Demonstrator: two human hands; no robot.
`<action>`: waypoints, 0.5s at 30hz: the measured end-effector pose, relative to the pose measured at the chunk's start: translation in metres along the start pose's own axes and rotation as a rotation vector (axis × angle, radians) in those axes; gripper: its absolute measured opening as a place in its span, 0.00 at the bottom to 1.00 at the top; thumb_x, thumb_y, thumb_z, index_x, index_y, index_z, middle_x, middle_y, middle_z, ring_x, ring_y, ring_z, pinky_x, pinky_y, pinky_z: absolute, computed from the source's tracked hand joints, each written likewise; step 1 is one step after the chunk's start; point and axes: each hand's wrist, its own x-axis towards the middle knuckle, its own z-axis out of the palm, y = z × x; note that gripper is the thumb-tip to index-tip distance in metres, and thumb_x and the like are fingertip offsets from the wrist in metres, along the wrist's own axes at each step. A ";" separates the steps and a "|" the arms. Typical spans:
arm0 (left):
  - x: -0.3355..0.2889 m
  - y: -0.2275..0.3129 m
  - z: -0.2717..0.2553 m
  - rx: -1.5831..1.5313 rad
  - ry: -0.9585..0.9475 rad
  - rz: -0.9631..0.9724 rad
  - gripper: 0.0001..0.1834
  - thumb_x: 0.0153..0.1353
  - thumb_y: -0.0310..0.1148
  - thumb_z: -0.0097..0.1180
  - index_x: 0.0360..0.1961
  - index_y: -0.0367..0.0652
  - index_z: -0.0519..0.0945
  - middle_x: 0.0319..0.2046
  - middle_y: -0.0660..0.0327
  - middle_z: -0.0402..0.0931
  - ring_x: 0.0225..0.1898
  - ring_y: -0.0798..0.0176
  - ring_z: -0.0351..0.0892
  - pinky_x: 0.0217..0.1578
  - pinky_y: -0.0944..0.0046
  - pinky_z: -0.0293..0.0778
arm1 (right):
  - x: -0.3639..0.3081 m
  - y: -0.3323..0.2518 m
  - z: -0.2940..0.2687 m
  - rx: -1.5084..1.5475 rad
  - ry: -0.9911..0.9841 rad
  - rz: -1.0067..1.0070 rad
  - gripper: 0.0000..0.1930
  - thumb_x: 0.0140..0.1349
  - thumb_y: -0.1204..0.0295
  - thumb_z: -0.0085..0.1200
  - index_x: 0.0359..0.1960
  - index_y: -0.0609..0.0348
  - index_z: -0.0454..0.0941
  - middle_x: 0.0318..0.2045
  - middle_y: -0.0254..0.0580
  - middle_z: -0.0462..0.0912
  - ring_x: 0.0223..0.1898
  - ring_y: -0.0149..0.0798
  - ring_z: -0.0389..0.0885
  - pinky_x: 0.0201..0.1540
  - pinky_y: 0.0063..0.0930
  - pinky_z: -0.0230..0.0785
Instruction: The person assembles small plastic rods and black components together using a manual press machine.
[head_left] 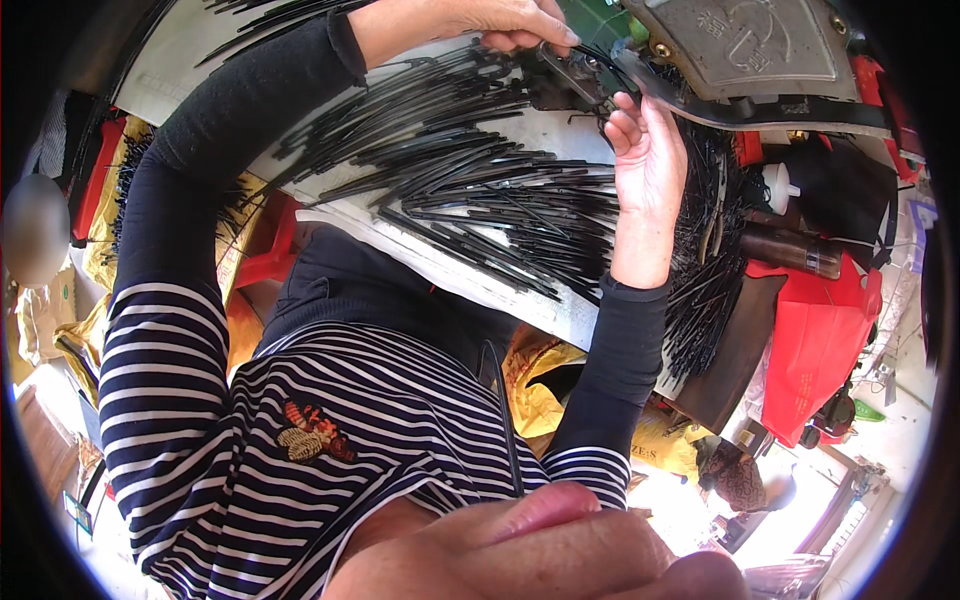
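Person's face point(470, 562): was nearest.
Black strips point(470, 195): lay toward the surface's point(560, 318) near edge, bodyward of both hands, long axes roughly side-to-side.
Right hand point(648, 150): half-curled, was nearer their right ends; grip wasn't clear.
Left hand point(515, 22): was narrow; grip wasn't clear.

A big red bag point(815, 350) is on the right. A brown bottle point(790, 250) lies right by it, near a white bottle point(776, 188) with a pointy tip. A crinkly yellow sack point(526, 402) sits down low.
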 end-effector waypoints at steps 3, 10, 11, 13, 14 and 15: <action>-0.010 0.013 -0.001 0.275 0.120 0.028 0.15 0.57 0.39 0.56 0.26 0.36 0.81 0.13 0.68 0.68 0.12 0.74 0.63 0.14 0.72 0.61 | 0.006 0.002 0.003 0.012 -0.006 0.036 0.10 0.62 0.74 0.49 0.43 0.66 0.71 0.34 0.56 0.80 0.28 0.39 0.82 0.31 0.26 0.79; -0.013 0.008 0.005 0.324 0.133 0.081 0.15 0.56 0.39 0.55 0.25 0.37 0.81 0.13 0.68 0.68 0.12 0.73 0.64 0.14 0.71 0.62 | 0.005 0.004 -0.002 -0.007 0.017 0.030 0.11 0.62 0.73 0.50 0.43 0.67 0.72 0.35 0.55 0.80 0.28 0.39 0.82 0.30 0.26 0.79; -0.016 0.009 0.007 0.383 0.170 0.170 0.15 0.56 0.39 0.55 0.25 0.36 0.81 0.12 0.68 0.68 0.12 0.73 0.64 0.14 0.71 0.62 | 0.005 0.004 -0.003 -0.004 0.015 0.031 0.11 0.62 0.73 0.50 0.44 0.67 0.72 0.35 0.55 0.80 0.29 0.38 0.82 0.30 0.26 0.79; -0.011 0.009 0.003 0.295 0.121 0.081 0.15 0.56 0.39 0.55 0.24 0.36 0.81 0.12 0.68 0.68 0.12 0.73 0.64 0.14 0.71 0.62 | 0.005 0.005 -0.004 -0.001 0.013 0.035 0.12 0.62 0.73 0.50 0.44 0.67 0.72 0.35 0.56 0.80 0.29 0.38 0.82 0.30 0.26 0.79; -0.008 0.009 0.001 0.207 0.068 -0.009 0.16 0.56 0.39 0.55 0.24 0.36 0.81 0.12 0.68 0.68 0.12 0.73 0.64 0.14 0.71 0.62 | 0.005 0.005 -0.006 0.024 0.004 0.042 0.12 0.62 0.73 0.49 0.44 0.66 0.72 0.35 0.56 0.79 0.29 0.38 0.82 0.30 0.26 0.79; -0.005 0.008 0.000 0.204 0.068 -0.013 0.16 0.56 0.39 0.55 0.24 0.36 0.81 0.12 0.68 0.68 0.12 0.73 0.64 0.14 0.71 0.62 | 0.006 0.005 -0.008 0.049 -0.003 0.050 0.12 0.62 0.73 0.49 0.45 0.66 0.72 0.35 0.55 0.79 0.29 0.38 0.82 0.30 0.26 0.79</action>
